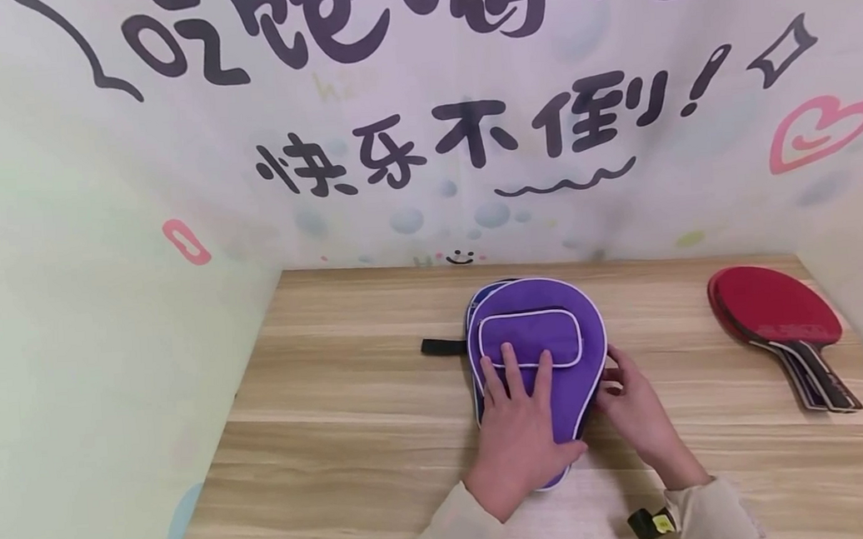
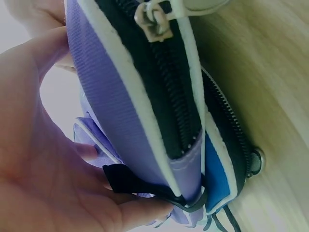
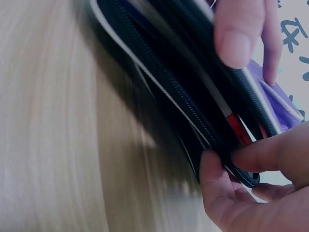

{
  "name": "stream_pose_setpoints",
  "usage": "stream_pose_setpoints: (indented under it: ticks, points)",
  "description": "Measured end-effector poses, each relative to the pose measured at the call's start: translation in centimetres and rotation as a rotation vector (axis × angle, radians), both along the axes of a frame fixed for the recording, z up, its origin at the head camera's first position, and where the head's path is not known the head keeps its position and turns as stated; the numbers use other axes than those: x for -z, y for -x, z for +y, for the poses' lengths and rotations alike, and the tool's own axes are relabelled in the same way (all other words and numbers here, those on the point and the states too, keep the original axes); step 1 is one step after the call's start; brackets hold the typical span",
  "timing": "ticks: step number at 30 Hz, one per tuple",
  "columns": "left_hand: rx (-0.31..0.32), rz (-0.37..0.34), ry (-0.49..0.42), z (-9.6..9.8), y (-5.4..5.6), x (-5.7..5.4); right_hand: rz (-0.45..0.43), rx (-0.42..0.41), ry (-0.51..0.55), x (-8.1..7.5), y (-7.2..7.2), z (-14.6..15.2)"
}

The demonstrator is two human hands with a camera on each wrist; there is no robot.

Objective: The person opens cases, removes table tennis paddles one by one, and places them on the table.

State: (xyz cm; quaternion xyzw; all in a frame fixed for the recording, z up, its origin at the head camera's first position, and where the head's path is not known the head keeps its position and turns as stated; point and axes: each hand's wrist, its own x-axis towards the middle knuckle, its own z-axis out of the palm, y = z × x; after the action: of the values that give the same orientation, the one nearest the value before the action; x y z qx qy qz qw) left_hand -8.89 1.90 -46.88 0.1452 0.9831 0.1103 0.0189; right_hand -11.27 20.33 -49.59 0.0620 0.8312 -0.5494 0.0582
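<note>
- Fingers (image 1: 511, 372) of the left hand (image 1: 519, 443): straight and spread, resting on the purple case (image 1: 573, 318) from its 7 o'clock side, three tips reaching the pocket (image 1: 532, 329). Such a spread presumably steadies the case from above.
- Right hand (image 1: 641, 418): at the case's 4 o'clock edge, finger and thumb pinching the rim beside an unzipped gap. This hold probably keeps the gap parted; a narrow red patch (image 3: 239, 129) shows within, its nature unclear.
- Position of the purple case: near the middle of the tabletop (image 1: 341, 476), rounded end toward 12 o'clock, narrow end toward 6 o'clock, perhaps so that the opening lies within the right hand's reach.
- Blue case (image 2: 217, 176): one, beneath the purple one, peeping out around 10 o'clock; the stacking likely saves room.
- Black strap (image 1: 443, 347): one, projecting toward 9 o'clock; its owner cannot be told.
- Red paddles (image 1: 780, 308): at least two, overlapped, well apart from the cases toward 3 o'clock, handles toward 5 o'clock, seemingly set aside to leave working space.
- Count: two cases, one pocket visible, two hands.
</note>
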Motion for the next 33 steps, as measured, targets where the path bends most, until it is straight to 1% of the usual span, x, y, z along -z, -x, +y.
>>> stream_pose_setpoints:
  ticks: [4,7,9,11,13,17,21,24,27,30,33]
  points:
    - [-0.004,-0.019,-0.032,-0.2,-0.1,-0.3,0.036,0.012,-0.038,0.1,0.0,-0.3]
    - [-0.008,-0.029,-0.052,-0.6,-0.2,-0.6,0.037,0.011,-0.057,0.0,-0.1,-0.5]
    - [-0.006,-0.02,-0.053,-0.8,-0.3,-0.7,0.035,0.009,-0.065,-0.1,-0.1,-0.6]
    - [0.002,0.008,-0.052,-1.1,-0.5,-0.8,0.036,0.005,-0.071,-0.2,-0.1,-0.7]
    - [0.017,0.051,-0.043,-1.2,-0.6,-0.8,0.04,0.002,-0.086,-0.2,-0.1,-0.6]
    - [0.057,0.175,-0.037,-1.5,-1.0,-1.0,0.062,-0.005,-0.118,0.0,-0.1,-0.4]
    - [0.093,0.302,-0.079,-1.8,-1.4,-1.3,0.075,-0.014,-0.128,0.3,-0.1,-0.2]
    - [0.103,0.37,-0.12,-2.2,-1.8,-1.8,0.083,-0.02,-0.142,0.4,-0.1,-0.1]
    - [0.091,0.403,-0.154,-2.8,-2.1,-2.3,0.088,-0.023,-0.154,0.5,-0.1,-0.1]
    - [0.066,0.389,-0.174,-3.5,-2.5,-2.7,0.08,-0.029,-0.164,0.4,-0.1,-0.1]
    - [0.038,0.383,-0.175,-4.3,-2.9,-2.9,0.074,-0.036,-0.172,0.5,-0.1,-0.1]
